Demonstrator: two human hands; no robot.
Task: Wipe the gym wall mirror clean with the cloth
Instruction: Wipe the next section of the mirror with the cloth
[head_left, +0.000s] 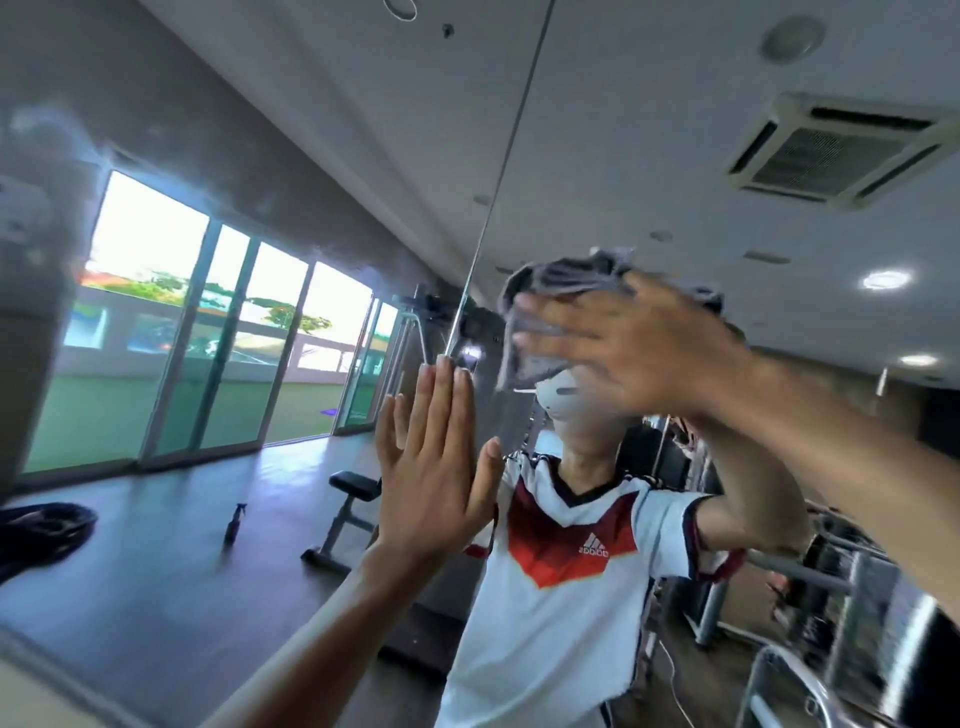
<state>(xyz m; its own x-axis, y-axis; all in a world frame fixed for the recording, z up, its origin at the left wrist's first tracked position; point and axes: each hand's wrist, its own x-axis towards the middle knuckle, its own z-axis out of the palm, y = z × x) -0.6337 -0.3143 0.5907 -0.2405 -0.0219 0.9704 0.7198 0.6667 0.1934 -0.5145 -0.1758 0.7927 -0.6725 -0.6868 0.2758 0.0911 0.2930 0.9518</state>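
– Two flat palms working here: right hand (623, 348) is pressing the grey cloth (566, 278) onto the mirror (675, 130) around head height, fingers straight, nothing pinched. Left hand (436, 467) is just leaning on the mirror nearby, fingers straight too.

– Cloth's looking soft, light and bunching, so I'm guessing it's sliding out unless the palm's covering its middle. Mirror's rigid but breakable.
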